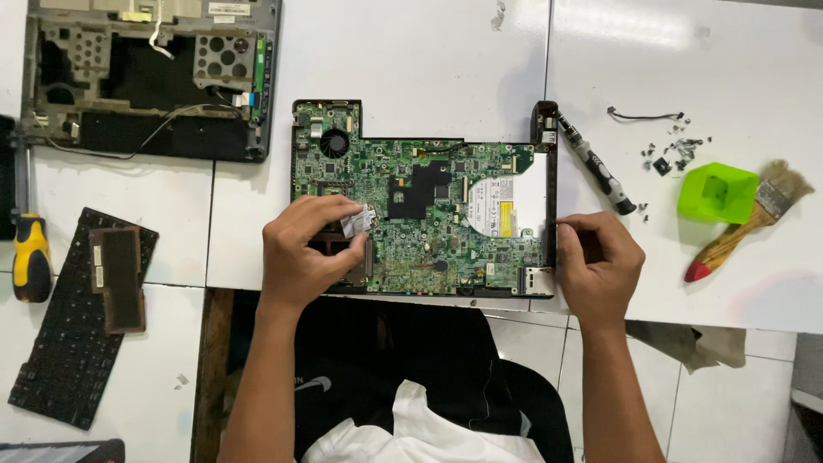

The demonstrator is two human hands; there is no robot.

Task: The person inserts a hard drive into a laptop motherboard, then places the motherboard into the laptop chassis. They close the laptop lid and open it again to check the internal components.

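A green, rectangular laptop circuit board [420,214], seated in its black plastic base frame, lies flat on the white bench [429,69] near its front edge, directly between the person's two hands. The left hand [304,249] rests over the board's left portion, wrist bent, its fingers [343,210] pinching a small, silvery crumpled foil piece [358,221] just above the board surface. The right hand [600,266] sits at the frame's right edge, fingers [570,230] curled and pressed against the black side rail; whether they actually grip it cannot be told. Just beyond the right fingers, a slim black-and-silver screwdriver pen [591,163] lies at an angle, close to the frame's corner. Farther right sit a bright green plastic tray [716,193] and a wooden-handled paintbrush with a red tip [746,223], with bare bench between. Left of the left fingers, open white surface runs to a black detached keyboard [77,326].
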